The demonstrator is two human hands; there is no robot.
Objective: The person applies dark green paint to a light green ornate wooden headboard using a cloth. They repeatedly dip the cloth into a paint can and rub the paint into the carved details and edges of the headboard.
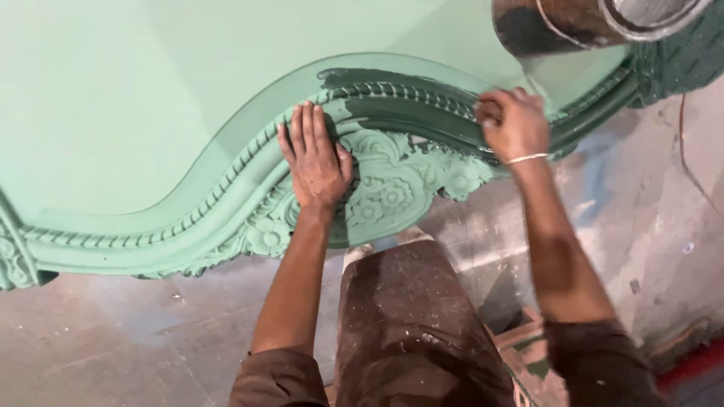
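A large carved wooden panel (151,113), painted light green, lies flat with a curved, ornamented edge of rope moulding and flowers (392,188). A darker green band of fresh paint (407,105) covers the top of the curve. My left hand (315,158) rests flat, fingers spread, on the carved moulding. My right hand (513,120) is closed at the dark painted band, gripping something small that I cannot make out; it is blurred. A thin bangle (526,158) circles the right wrist.
A metal paint can (588,22) stands on the panel at the top right. Below the panel lies a dusty concrete floor (113,339). My paint-stained trousers (415,332) and a foot (528,347) show at the bottom. A red strip (694,365) lies at the lower right.
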